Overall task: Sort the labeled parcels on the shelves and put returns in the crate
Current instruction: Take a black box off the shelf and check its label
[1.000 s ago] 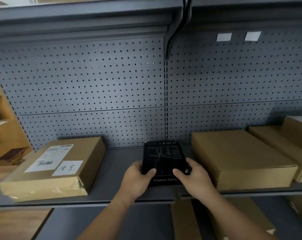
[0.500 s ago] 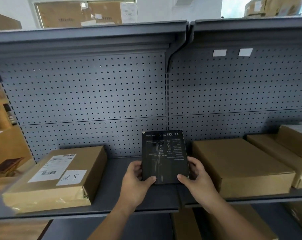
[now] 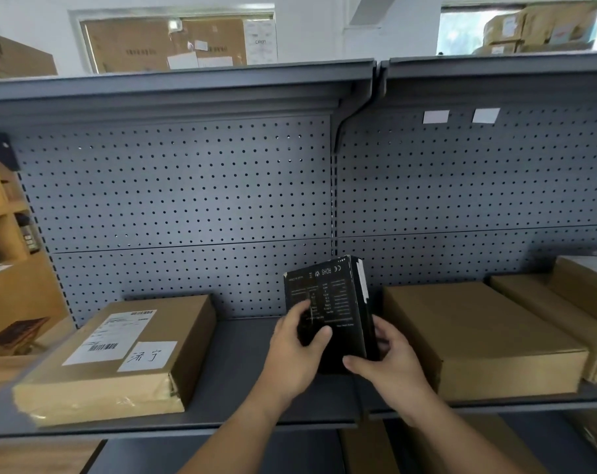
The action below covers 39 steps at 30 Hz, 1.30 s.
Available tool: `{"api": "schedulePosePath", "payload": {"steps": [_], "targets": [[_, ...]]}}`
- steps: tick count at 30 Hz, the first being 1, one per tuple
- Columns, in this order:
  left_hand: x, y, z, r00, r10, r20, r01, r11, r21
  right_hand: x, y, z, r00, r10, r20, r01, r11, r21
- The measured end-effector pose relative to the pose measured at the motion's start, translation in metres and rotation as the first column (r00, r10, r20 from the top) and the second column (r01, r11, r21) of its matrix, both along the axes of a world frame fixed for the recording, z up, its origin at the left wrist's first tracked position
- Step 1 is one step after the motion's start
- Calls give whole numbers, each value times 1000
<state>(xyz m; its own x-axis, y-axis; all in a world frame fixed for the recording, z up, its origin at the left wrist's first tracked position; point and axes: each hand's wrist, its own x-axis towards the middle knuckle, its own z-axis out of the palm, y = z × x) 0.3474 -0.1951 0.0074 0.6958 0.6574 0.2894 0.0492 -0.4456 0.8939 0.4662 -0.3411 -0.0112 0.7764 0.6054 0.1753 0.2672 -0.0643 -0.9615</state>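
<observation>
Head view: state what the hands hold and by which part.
The black box, by its lower half: left hand on the left edge, right hand at the bottom right corner.

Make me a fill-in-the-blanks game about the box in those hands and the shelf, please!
1. The left hand and the right hand hold one ____ box.
2. The parcel with white labels lies on the shelf to the ____ of that box.
3. The grey panel behind the shelf is dotted with little ____.
Missing words: black, left, holes.
</observation>
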Motion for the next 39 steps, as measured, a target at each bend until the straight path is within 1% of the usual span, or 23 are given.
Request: {"api": "schedulePosePath", "payload": {"steps": [2, 5, 8, 13, 15, 22, 26, 29, 32, 34, 36, 39], "targets": [[4, -9, 8, 999, -44, -4, 44, 998, -33, -3, 1, 2, 1000, 18, -5, -18, 1000, 24], [10, -15, 13, 997, -74, 2, 74, 997, -32, -11, 0, 9, 996, 92, -22, -90, 994, 66], [10, -16, 19, 996, -88, 23, 89, 995, -46, -16, 2, 12, 983, 176, -44, -173, 982, 75], [3, -11, 25, 988, -134, 79, 136, 991, -17, -16, 2, 16, 965, 259, -43, -255, 964, 67], [0, -7, 26, 987, -137, 89, 137, 991, 8, -15, 3, 18, 968, 251, -26, -249, 966, 77], [-11, 4, 25, 977, -173, 125, 172, 985, 24, -14, 10, 23, 984, 170, 61, -174, 982, 74], [-20, 8, 26, 961, -239, 136, 238, 971, 21, -8, 12, 24, 991, 110, 81, -115, 992, 56], [-24, 11, 29, 944, -279, 177, 286, 958, -14, -1, 11, 21, 995, 95, 9, -95, 995, 23], [-25, 13, 31, 929, -305, 208, 320, 946, -45, 4, 8, 18, 979, 157, -132, -150, 987, 61], [-25, 15, 31, 926, -307, 219, 333, 938, -95, 6, 5, 17, 959, 197, -205, -183, 979, 87], [-26, 18, 31, 925, -301, 232, 340, 929, -150, 9, 3, 16, 953, 203, -224, -181, 977, 115], [-27, 21, 38, 921, -290, 259, 356, 897, -264, 10, 2, 15, 964, 174, -202, -134, 971, 197]]}}
